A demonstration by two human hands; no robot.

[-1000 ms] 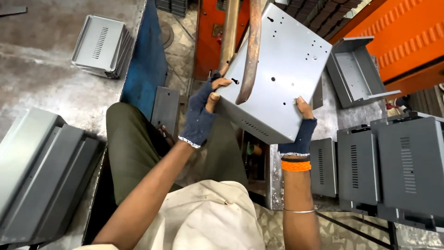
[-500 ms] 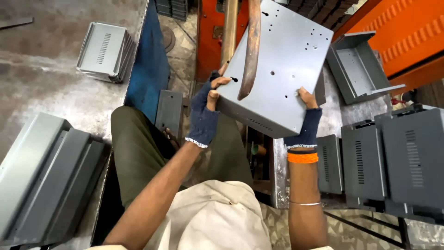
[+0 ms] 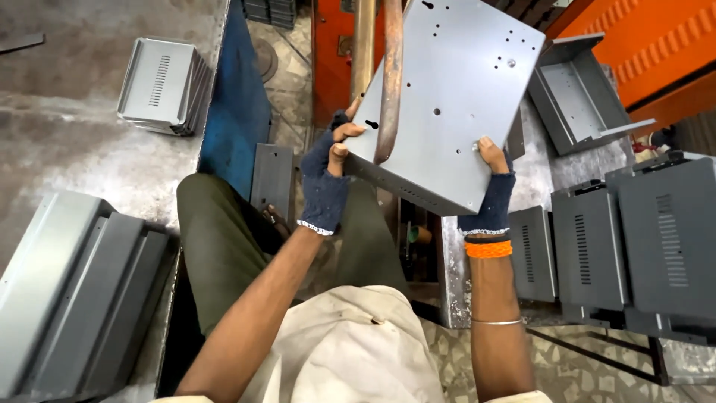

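Both hands clamp one grey sheet-metal panel (image 3: 455,97), held tilted in front of the body above the lap. Left hand (image 3: 328,183), in a dark fingerless glove, pinches the panel's near-left corner, fingertips curled over the edge beside a small slot. Right hand (image 3: 488,190), gloved the same, with an orange wristband (image 3: 488,248) below it, grips the lower right edge, thumb on the face.

Panel face shows scattered drilled holes. A copper-coloured bar (image 3: 389,82) crosses in front of its left part; a second paler bar (image 3: 363,45) stands just beside that. Cannot tell whether the panel touches either bar.

Step in hand, by my reading: positioning the panel against the bars. The next move calls for steady two-handed alignment, fingers kept off the bar.

No labels or signs legible. Surroundings: stack of light grey vented covers (image 3: 160,86) far left, dark grey vented housings (image 3: 634,246) at right, an open grey tray (image 3: 582,93) upper right, orange machine body (image 3: 649,37) behind it, blue surface (image 3: 235,112) at left.
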